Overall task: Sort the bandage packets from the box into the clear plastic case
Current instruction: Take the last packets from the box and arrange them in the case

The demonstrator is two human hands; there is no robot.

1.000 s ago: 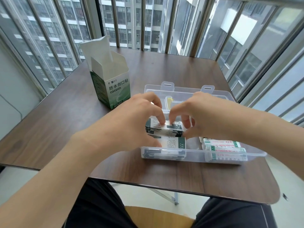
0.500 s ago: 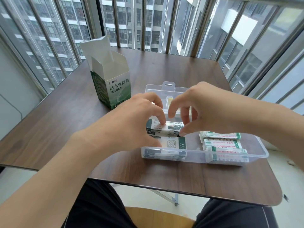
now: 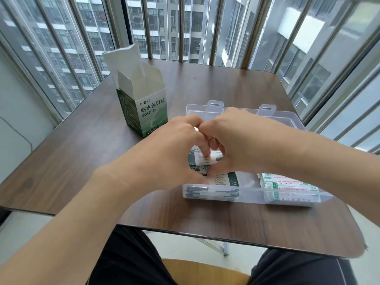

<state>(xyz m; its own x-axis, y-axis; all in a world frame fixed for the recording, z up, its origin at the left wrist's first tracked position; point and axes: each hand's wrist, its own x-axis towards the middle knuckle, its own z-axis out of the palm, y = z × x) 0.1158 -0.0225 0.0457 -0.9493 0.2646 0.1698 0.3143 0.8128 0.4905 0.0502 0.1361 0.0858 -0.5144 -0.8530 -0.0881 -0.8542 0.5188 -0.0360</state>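
Both left hand (image 3: 174,149) and right hand (image 3: 236,140) pinching bandage packets (image 3: 205,159) above clear plastic case (image 3: 253,197); risk of outermost slipping sideways.

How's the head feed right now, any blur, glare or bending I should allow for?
Head view: even daylight from the windows, no hard shadows; a pale sheen on the table. Wide-angle bending curves the window bars and table edge. The left hand and right hand are slightly soft over the bandage packets; the box print reads sharp.

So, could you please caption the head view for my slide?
Both hands, left and right, hold bandage packets over the clear plastic case beside the opened box.
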